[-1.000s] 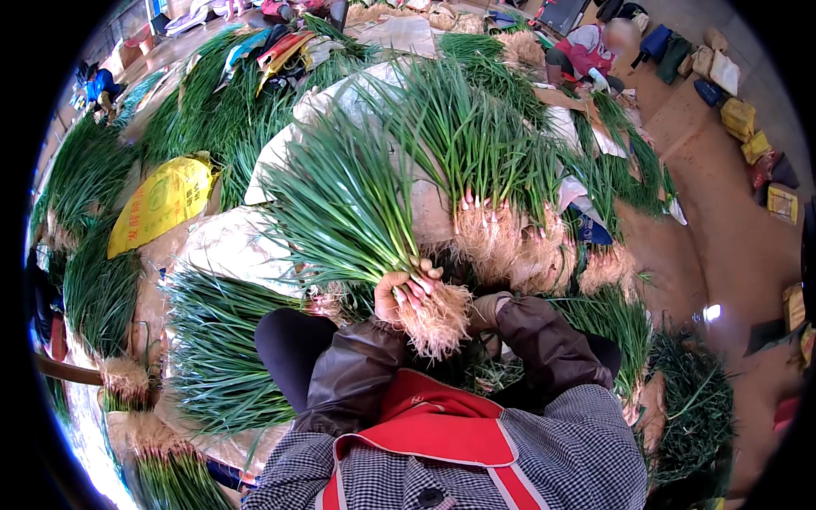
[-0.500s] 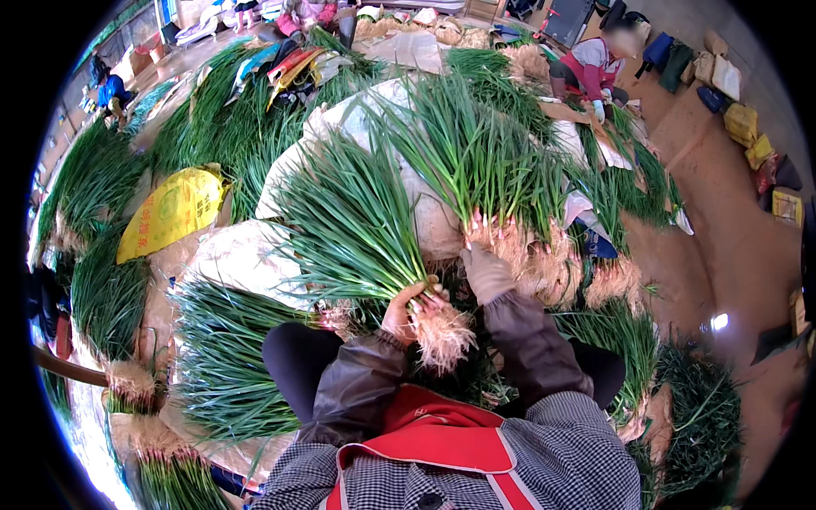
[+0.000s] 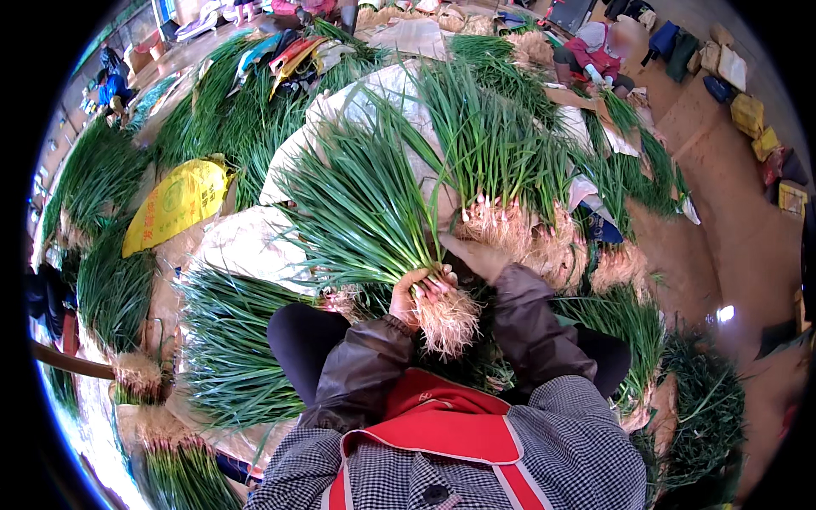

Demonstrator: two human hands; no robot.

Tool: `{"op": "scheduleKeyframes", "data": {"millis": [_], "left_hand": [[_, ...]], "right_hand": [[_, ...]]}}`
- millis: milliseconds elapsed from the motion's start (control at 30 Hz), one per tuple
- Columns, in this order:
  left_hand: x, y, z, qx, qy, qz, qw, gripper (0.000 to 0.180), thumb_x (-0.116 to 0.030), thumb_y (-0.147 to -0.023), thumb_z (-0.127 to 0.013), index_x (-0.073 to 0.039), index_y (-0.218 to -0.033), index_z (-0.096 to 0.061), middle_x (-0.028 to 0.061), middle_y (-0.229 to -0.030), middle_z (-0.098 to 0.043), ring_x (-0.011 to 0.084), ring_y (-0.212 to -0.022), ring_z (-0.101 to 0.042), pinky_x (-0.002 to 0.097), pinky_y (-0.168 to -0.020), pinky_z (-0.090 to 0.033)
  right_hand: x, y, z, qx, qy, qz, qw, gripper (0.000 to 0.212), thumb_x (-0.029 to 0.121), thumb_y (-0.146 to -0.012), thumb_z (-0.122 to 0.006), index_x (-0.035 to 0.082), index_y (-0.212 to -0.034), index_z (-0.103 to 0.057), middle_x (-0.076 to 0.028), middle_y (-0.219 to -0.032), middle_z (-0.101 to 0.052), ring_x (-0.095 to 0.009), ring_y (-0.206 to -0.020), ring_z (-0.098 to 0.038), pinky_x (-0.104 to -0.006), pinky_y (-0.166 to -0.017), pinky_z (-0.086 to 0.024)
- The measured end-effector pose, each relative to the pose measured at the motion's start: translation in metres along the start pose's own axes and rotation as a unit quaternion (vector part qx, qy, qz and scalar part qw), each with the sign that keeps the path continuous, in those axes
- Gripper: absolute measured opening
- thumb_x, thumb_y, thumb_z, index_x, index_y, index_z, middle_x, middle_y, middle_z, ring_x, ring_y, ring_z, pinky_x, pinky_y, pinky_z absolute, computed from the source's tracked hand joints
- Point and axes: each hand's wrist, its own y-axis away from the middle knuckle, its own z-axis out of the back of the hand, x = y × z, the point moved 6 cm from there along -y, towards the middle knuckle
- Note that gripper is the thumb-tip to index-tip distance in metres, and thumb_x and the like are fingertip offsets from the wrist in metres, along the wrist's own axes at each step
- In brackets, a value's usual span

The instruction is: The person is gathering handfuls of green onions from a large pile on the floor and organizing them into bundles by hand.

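Observation:
A thick bunch of green garlic [image 3: 365, 204] is in my left hand [image 3: 408, 297], its fingers wrapped round the stems just above the pale bulbs. The roots [image 3: 449, 321] hang below in a light brown tangle and the leaves fan up and to the left. My right hand [image 3: 478, 257], in a brownish glove, is at the right side of the bunch. Its fingertips appear to pinch a stalk against the other stems; the hand is slightly blurred. Just beyond it, a row of loose green garlic [image 3: 501, 161] lies with its roots toward me.
More green garlic [image 3: 229, 348] lies at my left on pale sacking [image 3: 246, 255]. A yellow plastic bag [image 3: 177, 206] is farther left. Another person [image 3: 595, 55] crouches at the far right among more stalks. Yellow packages [image 3: 748, 115] line the brown floor [image 3: 722, 229] on the right.
My right hand has moved left and slightly down, from the roots of the loose row to the held bunch. My left hand has shifted slightly right and up with the bunch.

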Motion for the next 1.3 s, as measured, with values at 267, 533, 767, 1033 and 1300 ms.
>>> {"op": "scheduleKeyframes", "data": {"millis": [267, 533, 767, 1033, 1300], "left_hand": [[-0.008, 0.017, -0.010, -0.013, -0.047, -0.042, 0.998, 0.036, -0.024, -0.075, -0.055, 0.003, -0.100, -0.055, 0.0148, -0.091, -0.060, 0.0274, -0.085, -0.057, 0.0433, -0.080, -0.047], [0.003, 0.006, -0.009, 0.056, -0.030, -0.017, 0.998, 0.035, -0.024, -0.076, -0.057, 0.004, -0.096, -0.055, 0.0139, -0.091, -0.059, 0.0260, -0.082, -0.056, 0.0394, -0.083, -0.044], [-0.005, 0.003, 0.009, 0.098, -0.096, -0.014, 0.990, 0.041, -0.027, -0.079, -0.050, 0.007, -0.101, -0.055, 0.0173, -0.091, -0.061, 0.0322, -0.087, -0.060, 0.0449, -0.083, -0.047], [-0.004, 0.002, 0.021, 0.080, -0.130, -0.015, 0.988, 0.042, -0.025, -0.080, -0.050, 0.009, -0.104, -0.053, 0.0181, -0.087, -0.062, 0.0275, -0.083, -0.061, 0.0400, -0.082, -0.048], [0.017, -0.001, 0.040, -0.121, -0.117, 0.014, 0.986, 0.027, -0.018, -0.080, -0.052, 0.006, -0.093, -0.055, 0.0150, -0.082, -0.062, 0.0254, -0.070, -0.061, 0.0370, -0.068, -0.052]], "right_hand": [[0.023, -0.011, 0.027, -0.331, -0.690, -0.231, 0.600, 0.032, 0.021, -0.090, -0.048, 0.005, -0.117, -0.048, -0.007, -0.104, -0.055, -0.016, -0.092, -0.054, -0.0258, -0.077, -0.045], [-0.070, 0.030, 0.018, -0.516, -0.620, -0.374, 0.457, 0.018, 0.022, -0.087, -0.049, 0.005, -0.084, -0.055, -0.005, -0.069, -0.052, -0.009, -0.061, -0.050, -0.0272, -0.053, -0.047], [0.040, -0.018, 0.053, -0.334, -0.073, -0.152, 0.927, 0.045, 0.034, -0.082, -0.060, 0.001, -0.112, -0.054, -0.013, -0.099, -0.060, -0.023, -0.090, -0.055, -0.0324, -0.081, -0.043], [0.014, -0.010, -0.004, -0.136, -0.274, -0.327, 0.894, 0.033, 0.024, -0.083, -0.056, 0.005, -0.110, -0.055, -0.018, -0.092, -0.060, -0.029, -0.084, -0.058, -0.0347, -0.076, -0.045], [0.005, 0.027, -0.042, 0.049, -0.027, -0.354, 0.934, 0.022, 0.023, -0.084, -0.044, 0.004, -0.084, -0.056, -0.016, -0.079, -0.063, -0.028, -0.076, -0.063, -0.0412, -0.067, -0.048]]}}
